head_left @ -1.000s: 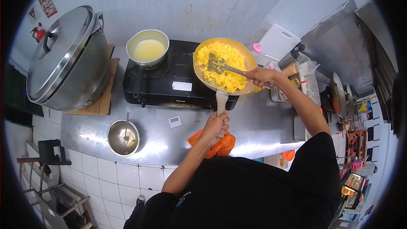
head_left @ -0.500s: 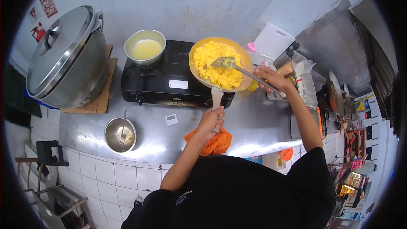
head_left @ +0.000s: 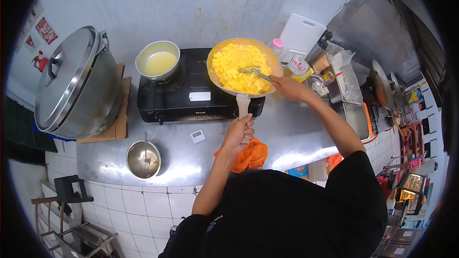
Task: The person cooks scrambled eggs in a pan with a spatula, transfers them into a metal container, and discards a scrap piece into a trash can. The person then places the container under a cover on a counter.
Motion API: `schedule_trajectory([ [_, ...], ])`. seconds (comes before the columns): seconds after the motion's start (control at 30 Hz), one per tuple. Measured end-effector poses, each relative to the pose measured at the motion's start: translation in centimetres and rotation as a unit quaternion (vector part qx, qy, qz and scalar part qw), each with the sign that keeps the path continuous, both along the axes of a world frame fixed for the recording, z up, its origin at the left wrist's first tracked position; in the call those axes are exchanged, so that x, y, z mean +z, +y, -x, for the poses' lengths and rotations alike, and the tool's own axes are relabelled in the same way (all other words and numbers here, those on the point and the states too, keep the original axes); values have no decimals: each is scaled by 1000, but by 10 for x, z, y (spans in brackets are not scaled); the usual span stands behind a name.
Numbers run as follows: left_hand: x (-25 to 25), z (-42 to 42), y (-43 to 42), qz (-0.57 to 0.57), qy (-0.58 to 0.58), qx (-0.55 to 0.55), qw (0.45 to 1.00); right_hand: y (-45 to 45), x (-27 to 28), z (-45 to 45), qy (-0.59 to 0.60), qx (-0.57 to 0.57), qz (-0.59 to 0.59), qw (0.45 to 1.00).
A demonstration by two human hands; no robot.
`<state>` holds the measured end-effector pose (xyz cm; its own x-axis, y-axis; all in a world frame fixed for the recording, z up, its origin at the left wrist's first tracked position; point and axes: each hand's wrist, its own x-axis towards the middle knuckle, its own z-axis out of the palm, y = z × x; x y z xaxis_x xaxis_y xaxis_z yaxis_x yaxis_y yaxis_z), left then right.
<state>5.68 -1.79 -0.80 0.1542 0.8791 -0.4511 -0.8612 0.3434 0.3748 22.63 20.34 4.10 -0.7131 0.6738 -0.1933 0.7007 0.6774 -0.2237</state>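
My left hand (head_left: 237,133) is wrapped round the pale handle of a yellow frying pan (head_left: 213,77), which sits on the right side of a black gas stove (head_left: 197,74). Scrambled eggs (head_left: 241,57) fill much of the pan. With its fingers closed, my right hand (head_left: 288,87) grips a grey spatula (head_left: 262,76), whose blade is pressed partly into the eggs. On the left burner stands a saucepan (head_left: 138,60) holding pale yellow liquid (head_left: 160,63). An orange cloth (head_left: 252,155) lies on the steel counter below my left hand.
A large lidded pot (head_left: 79,83) stands on cardboard at the left. Near the counter's front edge are a metal bowl (head_left: 131,163) with a fork and a small white timer (head_left: 197,136). Right of the pan stand an oil bottle (head_left: 297,68), a white cutting board (head_left: 299,36) and metal containers (head_left: 357,119).
My right hand has moved left and closer to the pan, with the spatula's blade now lower in the eggs. My left hand keeps its hold on the handle. The camera view has shifted slightly.
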Motion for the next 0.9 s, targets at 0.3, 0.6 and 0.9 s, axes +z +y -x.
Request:
schedule_trajectory([
  [0.3, 4, -4, 0, 15, 24, 13, 1000, -38, 101, -41, 44, -73, -61, 995],
  [0.6, -6, -5, -4, 32, 34, -17, 999, -57, 93, -25, -6, -12, 49, 999],
  [0.9, 11, -3, -1, 64, 15, -21, 998, -39, 67, 5, -37, -77, 35, 996],
])
